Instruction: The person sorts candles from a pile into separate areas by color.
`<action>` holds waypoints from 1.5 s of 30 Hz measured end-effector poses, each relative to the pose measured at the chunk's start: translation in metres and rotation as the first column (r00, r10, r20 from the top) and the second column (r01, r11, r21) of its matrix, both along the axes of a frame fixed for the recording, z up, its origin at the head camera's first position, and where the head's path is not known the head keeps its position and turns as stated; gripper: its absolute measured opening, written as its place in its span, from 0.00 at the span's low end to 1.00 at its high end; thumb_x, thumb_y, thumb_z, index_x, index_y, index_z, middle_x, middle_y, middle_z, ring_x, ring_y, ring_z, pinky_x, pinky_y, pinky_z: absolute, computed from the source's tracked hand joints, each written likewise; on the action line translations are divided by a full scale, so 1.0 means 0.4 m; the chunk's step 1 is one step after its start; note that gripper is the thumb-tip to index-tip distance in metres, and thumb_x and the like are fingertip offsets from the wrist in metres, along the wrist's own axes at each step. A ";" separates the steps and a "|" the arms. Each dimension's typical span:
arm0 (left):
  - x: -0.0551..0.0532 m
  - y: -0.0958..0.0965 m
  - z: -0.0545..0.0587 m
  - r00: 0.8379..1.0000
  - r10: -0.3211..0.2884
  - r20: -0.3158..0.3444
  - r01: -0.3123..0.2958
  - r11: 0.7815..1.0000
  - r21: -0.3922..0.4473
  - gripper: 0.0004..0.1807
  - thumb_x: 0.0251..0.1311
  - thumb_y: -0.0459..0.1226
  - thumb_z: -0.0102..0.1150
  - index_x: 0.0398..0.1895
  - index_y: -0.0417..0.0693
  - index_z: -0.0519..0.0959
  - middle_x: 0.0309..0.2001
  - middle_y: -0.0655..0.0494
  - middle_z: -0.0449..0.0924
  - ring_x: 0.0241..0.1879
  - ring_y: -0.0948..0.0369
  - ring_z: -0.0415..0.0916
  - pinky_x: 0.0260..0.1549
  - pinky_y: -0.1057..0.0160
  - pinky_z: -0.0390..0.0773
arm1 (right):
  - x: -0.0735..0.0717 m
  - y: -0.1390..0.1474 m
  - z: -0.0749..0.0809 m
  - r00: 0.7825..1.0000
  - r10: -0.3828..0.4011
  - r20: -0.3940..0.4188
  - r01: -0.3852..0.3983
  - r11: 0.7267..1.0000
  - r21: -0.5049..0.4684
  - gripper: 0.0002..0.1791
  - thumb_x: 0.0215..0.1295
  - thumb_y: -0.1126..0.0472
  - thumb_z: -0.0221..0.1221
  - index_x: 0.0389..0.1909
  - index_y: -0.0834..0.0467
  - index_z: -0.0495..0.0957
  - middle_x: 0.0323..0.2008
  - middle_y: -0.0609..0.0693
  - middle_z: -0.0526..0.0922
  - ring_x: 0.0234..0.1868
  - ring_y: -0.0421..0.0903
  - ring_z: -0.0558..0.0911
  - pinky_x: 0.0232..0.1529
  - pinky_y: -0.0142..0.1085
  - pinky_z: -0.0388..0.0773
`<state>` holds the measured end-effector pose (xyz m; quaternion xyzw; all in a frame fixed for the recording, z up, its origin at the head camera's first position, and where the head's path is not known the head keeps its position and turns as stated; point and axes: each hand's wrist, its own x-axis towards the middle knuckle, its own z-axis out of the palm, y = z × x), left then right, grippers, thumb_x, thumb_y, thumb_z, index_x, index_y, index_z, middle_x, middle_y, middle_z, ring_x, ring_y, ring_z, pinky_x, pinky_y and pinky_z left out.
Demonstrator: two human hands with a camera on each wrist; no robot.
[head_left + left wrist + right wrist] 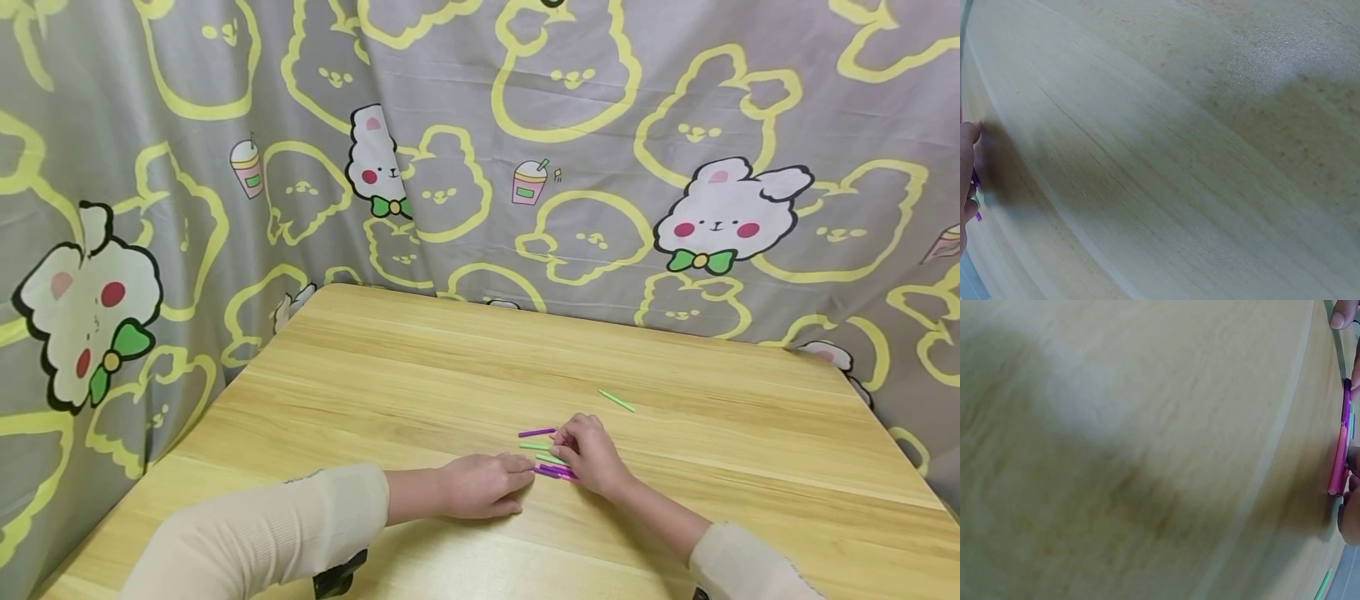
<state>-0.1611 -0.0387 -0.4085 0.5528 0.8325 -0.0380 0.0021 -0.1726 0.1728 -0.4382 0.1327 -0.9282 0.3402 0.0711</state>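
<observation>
A small group of thin coloured sticks lies on the wooden table (420, 358) between my two hands. In it are a purple stick (535, 432), a green stick (533, 446) and more purple sticks (551, 472) nearer me. My left hand (486, 486) rests palm down to their left, fingers extended, its fingertips at the ends of the purple sticks. From the right, my right hand (594, 457) reaches over the group with bent fingers, pinching a pink stick among them. In the right wrist view, a pink stick (1338, 461) lies along these fingertips (1350, 515); the hand partly hides the group.
One green stick (617, 401) lies apart, beyond my right hand. Grey curtains (465, 167) with yellow cartoon outlines hang along the table's back and left edges. Both forearms wear light sleeves (285, 525).
</observation>
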 end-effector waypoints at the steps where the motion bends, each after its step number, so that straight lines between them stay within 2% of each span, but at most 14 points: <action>1: 0.000 0.000 0.000 1.000 0.000 0.000 0.000 1.000 0.001 0.23 0.64 0.47 0.50 0.58 0.45 0.71 0.61 0.51 0.72 0.62 0.60 0.69 0.61 0.68 0.70 | 0.000 0.000 -0.001 1.000 0.002 -0.013 -0.002 1.000 0.002 0.07 0.52 0.68 0.65 0.21 0.56 0.77 0.24 0.44 0.72 0.31 0.40 0.64 0.29 0.27 0.63; 5: 0.001 0.000 0.000 1.000 0.003 0.008 -0.003 1.000 0.006 0.23 0.64 0.47 0.51 0.58 0.45 0.71 0.61 0.51 0.72 0.62 0.60 0.68 0.61 0.68 0.70 | 0.001 -0.002 -0.004 0.999 0.000 -0.045 0.001 1.000 0.011 0.07 0.52 0.68 0.65 0.21 0.57 0.76 0.24 0.44 0.71 0.31 0.39 0.64 0.29 0.27 0.63; 12: 0.001 -0.001 -0.002 1.000 0.010 0.028 -0.010 1.000 0.009 0.23 0.64 0.47 0.50 0.59 0.45 0.71 0.62 0.51 0.71 0.63 0.60 0.68 0.61 0.68 0.70 | 0.002 -0.003 -0.006 0.999 -0.003 -0.038 0.004 1.000 0.020 0.08 0.53 0.66 0.64 0.21 0.57 0.75 0.25 0.44 0.72 0.31 0.39 0.64 0.29 0.27 0.64; 19: 0.003 -0.002 -0.001 0.999 0.012 0.030 -0.013 1.000 0.012 0.23 0.65 0.47 0.50 0.59 0.45 0.71 0.62 0.51 0.71 0.62 0.60 0.68 0.59 0.69 0.71 | 0.005 0.000 -0.013 0.994 -0.002 -0.107 0.002 1.000 -0.002 0.08 0.52 0.68 0.65 0.21 0.56 0.76 0.25 0.43 0.73 0.30 0.38 0.65 0.28 0.27 0.65; 28: 0.004 -0.003 -0.001 0.999 0.017 0.035 -0.018 1.000 0.016 0.24 0.65 0.47 0.50 0.60 0.44 0.70 0.62 0.50 0.70 0.63 0.60 0.68 0.60 0.69 0.70 | 0.002 0.014 -0.001 0.998 -0.043 -0.047 0.041 0.999 -0.030 0.06 0.56 0.67 0.62 0.22 0.57 0.77 0.26 0.45 0.73 0.32 0.40 0.66 0.31 0.28 0.66; 35: 0.006 -0.004 0.000 0.999 0.021 0.047 -0.022 1.000 0.019 0.25 0.65 0.46 0.50 0.60 0.43 0.70 0.63 0.49 0.70 0.63 0.59 0.67 0.61 0.68 0.70 | -0.004 0.031 0.001 0.995 -0.076 -0.057 0.074 0.997 -0.037 0.06 0.54 0.65 0.64 0.22 0.58 0.78 0.26 0.46 0.74 0.32 0.41 0.66 0.30 0.28 0.66; 45: 0.007 -0.005 0.000 0.998 0.027 0.056 -0.028 0.999 0.021 0.25 0.65 0.46 0.50 0.61 0.43 0.70 0.63 0.49 0.69 0.63 0.59 0.67 0.61 0.68 0.70 | -0.015 0.059 0.001 0.991 -0.102 -0.082 0.100 0.994 -0.038 0.06 0.55 0.69 0.62 0.22 0.60 0.77 0.26 0.48 0.74 0.31 0.42 0.65 0.28 0.28 0.64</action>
